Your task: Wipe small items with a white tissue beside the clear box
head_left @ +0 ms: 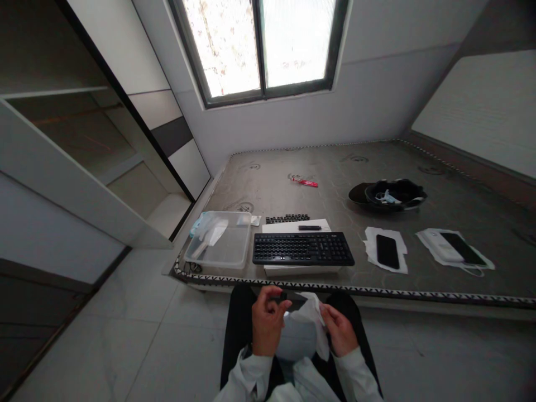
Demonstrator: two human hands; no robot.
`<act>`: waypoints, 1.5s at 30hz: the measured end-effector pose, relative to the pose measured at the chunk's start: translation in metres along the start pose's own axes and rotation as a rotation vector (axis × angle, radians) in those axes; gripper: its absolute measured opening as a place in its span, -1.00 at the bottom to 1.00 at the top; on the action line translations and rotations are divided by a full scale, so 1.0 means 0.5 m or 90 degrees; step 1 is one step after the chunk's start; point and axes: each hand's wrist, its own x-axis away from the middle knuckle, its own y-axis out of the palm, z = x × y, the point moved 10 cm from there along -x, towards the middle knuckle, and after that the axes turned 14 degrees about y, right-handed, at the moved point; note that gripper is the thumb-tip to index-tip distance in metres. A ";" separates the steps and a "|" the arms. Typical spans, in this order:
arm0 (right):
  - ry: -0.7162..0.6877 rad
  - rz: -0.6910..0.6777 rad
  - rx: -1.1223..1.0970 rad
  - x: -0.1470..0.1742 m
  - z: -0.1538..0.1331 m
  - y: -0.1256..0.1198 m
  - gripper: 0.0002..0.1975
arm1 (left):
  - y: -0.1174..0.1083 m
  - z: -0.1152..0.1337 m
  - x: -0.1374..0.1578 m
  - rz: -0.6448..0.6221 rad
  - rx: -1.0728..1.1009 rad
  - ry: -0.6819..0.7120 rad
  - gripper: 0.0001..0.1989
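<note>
My left hand (268, 318) is over my lap, closed, with a small black keycap (283, 295) pinched between thumb and finger. Close beside it, my right hand (340, 328) grips a white tissue (312, 312) that hangs down between my knees. Just beyond both hands, on the mattress edge, lies a black keyboard (304, 249) on top of a white box (276, 228). Behind the keyboard are rows of loose black keycaps (287, 218). A slim black tool with a thin wire end (310, 228) rests on the box.
A clear plastic box (240, 245) with a bag inside stands on the mattress (263, 173) at left. To the right are a black phone (387, 251), a white device with a dark-screened phone (463, 248) and a dark cap (393, 195). A red packet (305, 182) lies farther back.
</note>
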 end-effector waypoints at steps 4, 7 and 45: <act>0.001 -0.010 -0.005 -0.005 0.001 0.000 -0.54 | -0.004 0.003 -0.003 0.015 0.012 0.016 -0.68; 0.020 -0.036 0.008 -0.011 0.005 0.005 -0.53 | -0.005 0.005 -0.005 0.015 0.002 0.014 -0.67; -0.113 0.026 0.166 0.016 -0.041 0.025 -0.63 | 0.090 -0.021 0.020 -0.268 -0.054 -0.033 -0.75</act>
